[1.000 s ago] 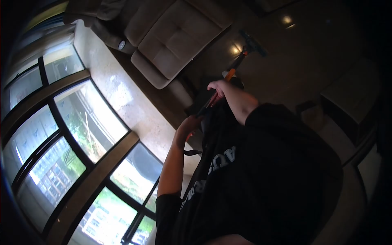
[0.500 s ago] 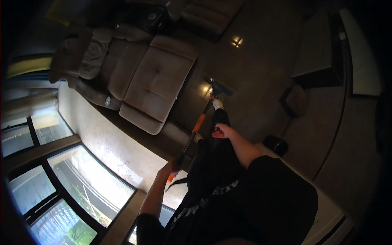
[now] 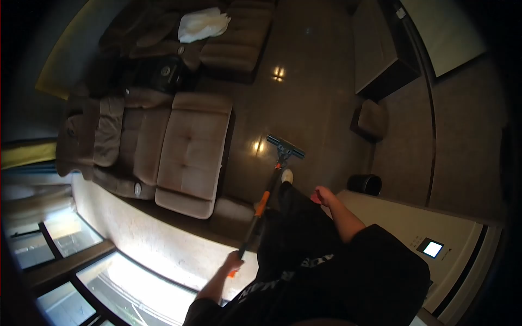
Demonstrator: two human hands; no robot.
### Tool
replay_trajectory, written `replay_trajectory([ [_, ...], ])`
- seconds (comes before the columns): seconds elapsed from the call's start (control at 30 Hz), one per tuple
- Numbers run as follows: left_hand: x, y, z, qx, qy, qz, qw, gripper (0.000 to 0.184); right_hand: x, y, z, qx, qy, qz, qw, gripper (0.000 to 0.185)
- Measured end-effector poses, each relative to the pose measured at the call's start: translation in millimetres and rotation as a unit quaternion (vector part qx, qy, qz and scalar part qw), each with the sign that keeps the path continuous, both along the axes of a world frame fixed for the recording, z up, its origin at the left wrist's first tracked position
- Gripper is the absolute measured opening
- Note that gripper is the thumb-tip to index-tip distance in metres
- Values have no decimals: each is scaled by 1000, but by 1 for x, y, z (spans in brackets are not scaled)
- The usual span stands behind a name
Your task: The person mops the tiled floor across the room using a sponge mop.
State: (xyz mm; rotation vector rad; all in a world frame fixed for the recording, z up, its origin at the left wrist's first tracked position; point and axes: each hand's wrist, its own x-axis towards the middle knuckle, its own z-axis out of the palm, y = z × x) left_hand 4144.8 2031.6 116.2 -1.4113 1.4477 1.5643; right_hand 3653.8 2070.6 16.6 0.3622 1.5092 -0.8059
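Observation:
My left hand [image 3: 232, 262] is closed around the upper end of a long black-and-orange pole [image 3: 261, 205]. At its far end is a wide, T-shaped dark squeegee head [image 3: 285, 146], close to the shiny floor ahead of my light shoe [image 3: 287, 175]. My right hand [image 3: 323, 195] is away from the pole, with its fingers curled. Something reddish shows at those fingers, too small and dark to make out.
Brown recliner seats [image 3: 190, 146] line the left, one bearing a white cloth or bag [image 3: 202, 25]. On the right are a stool [image 3: 371, 120], a black bin [image 3: 364, 184], a cabinet [image 3: 383, 51] and a white appliance with a lit screen [image 3: 433, 249]. Windows [image 3: 141, 282] are at lower left.
The view has shifted, bringing the white cloth or bag and lit screen into sight. The squeegee head shows lower in view and more clearly. My right hand has moved farther from the pole.

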Motion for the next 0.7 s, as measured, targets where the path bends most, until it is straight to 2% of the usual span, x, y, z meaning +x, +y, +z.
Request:
replay_trajectory([
  [0.03,-21,-2,-12,-30,27,18,999,20,-4,15,7,7,26,-8,1000,20],
  [0.07,-67,-17,-14,-143,55,-69,986,18,-16,26,14,22,35,-9,999,21],
  [0.1,-97,-29,-51,-109,64,-40,991,20,-26,34,20,37,43,-10,998,23],
  [0.13,-128,-52,-93,-51,96,58,992,23,-29,37,18,38,33,-26,998,22],
  [0.17,-184,-75,-83,-36,101,129,986,19,-36,50,13,48,27,-35,998,20],
  [0.2,-236,-102,-94,-50,90,79,991,17,-46,56,8,54,22,-39,998,19],
  [0.23,-281,-119,-76,-11,119,141,983,17,-53,67,5,46,33,-18,998,21],
  [0.3,-355,-133,-89,28,144,209,967,15,-62,90,6,29,55,24,998,25],
  [0.4,-435,-150,-107,29,135,268,954,16,-58,79,46,43,38,-30,998,24],
  [0.5,-504,-172,-94,20,148,245,958,17,-87,78,50,77,49,-109,990,23],
  [0.53,-535,-177,-104,8,127,246,961,16,-110,95,23,64,19,-121,990,23],
  [0.63,-590,-199,-103,25,149,290,945,15,-123,99,15,96,53,-197,974,24],
  [0.7,-631,-227,-110,-10,134,243,961,15,-133,92,21,90,46,-246,964,25],
])
